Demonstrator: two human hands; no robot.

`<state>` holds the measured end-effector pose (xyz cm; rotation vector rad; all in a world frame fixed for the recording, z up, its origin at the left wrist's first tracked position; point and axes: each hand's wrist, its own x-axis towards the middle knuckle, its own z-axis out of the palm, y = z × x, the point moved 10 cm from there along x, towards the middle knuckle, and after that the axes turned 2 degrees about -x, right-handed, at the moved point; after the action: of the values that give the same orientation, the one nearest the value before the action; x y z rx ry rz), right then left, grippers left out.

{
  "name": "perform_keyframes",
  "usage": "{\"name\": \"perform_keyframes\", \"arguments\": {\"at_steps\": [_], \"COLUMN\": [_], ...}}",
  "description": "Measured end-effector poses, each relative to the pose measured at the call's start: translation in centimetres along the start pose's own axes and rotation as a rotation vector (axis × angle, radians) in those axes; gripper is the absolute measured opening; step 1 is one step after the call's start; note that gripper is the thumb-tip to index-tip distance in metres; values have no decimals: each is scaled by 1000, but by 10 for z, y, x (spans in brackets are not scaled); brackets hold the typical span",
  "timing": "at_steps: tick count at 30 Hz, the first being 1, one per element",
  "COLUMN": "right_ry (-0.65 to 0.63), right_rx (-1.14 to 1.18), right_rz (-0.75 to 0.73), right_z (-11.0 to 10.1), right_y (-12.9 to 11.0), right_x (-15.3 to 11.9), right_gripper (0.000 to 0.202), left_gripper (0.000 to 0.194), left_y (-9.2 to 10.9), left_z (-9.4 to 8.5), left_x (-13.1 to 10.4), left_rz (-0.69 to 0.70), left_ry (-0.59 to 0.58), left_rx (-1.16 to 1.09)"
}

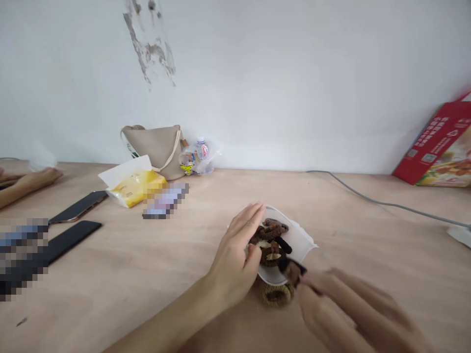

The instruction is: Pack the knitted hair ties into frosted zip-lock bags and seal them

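Note:
A white pouch (303,240), its mouth facing me, lies on the table with several brown and black hair ties (272,230) in it. My left hand (233,252) rests over the pouch's left side beside the hair ties, fingers stretched out and thumb apart. Smeared by motion, my right hand (342,304) pinches a dark hair tie (293,272) at the pouch's lower right edge. Just below the mouth, an olive-brown ribbed hair tie (275,295) sits on the table.
To the left are phones (79,206), a yellow tissue pack (138,189), a beige bag (156,147) and a bottle in clear plastic (202,152). Another person's hand (40,181) is at far left. A grey cable (382,202) and red box (437,147) lie right.

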<state>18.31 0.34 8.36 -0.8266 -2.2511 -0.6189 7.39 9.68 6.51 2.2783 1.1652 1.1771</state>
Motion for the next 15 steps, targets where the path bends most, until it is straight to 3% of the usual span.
{"name": "perform_keyframes", "arguments": {"at_steps": [4,8,12,15], "right_ry": [2,48,-63,-50], "right_rx": [-63,46,49,129], "right_rz": [27,-68,-56,-109], "right_z": [11,22,49,49], "right_y": [15,-15,-35,-43], "right_x": [22,3,-19,-22], "right_gripper": [29,33,36,34], "left_gripper": [68,68,67,66], "left_y": [0,0,-1,-1], "left_z": [1,3,3,2], "left_x": [0,-1,-2,-2], "left_rz": [-2,6,-1,3], "left_ry": [-14,-7,-1,-5], "left_rx": [-7,-8,-2,4]}}
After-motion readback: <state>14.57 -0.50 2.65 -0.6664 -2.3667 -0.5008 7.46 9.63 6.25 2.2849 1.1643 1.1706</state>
